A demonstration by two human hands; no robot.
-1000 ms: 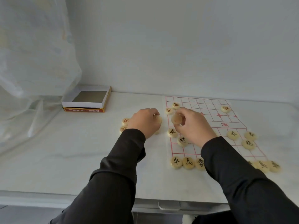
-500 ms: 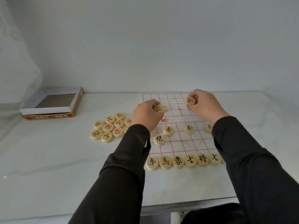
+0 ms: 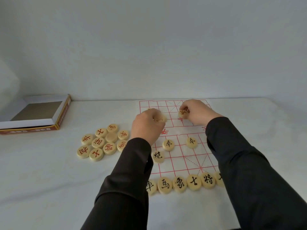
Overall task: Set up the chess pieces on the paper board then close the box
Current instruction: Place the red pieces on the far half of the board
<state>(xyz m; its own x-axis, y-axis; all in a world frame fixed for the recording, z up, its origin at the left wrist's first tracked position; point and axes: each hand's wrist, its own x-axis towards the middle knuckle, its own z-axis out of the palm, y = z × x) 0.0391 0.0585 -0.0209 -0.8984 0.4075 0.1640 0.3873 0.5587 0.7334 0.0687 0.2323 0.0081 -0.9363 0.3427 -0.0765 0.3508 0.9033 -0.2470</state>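
Red piece (image 3: 183,113): pinched at the fingertips of the right hand (image 3: 197,112), low over the far half of the paper board (image 3: 182,161). Whether it touches the paper is unclear from this angle. The left hand (image 3: 147,126) is curled round a second piece (image 3: 160,119) at the far-left lines.

Change: a second ago both hands were at the board's left edge. Each is now out over the far side.

Black row (image 3: 179,184) is set along the near edge. Red cluster (image 3: 103,143) waits on the tabletop (image 3: 49,180). Box (image 3: 34,112) is open.

Judgement: red setup has barely begun.
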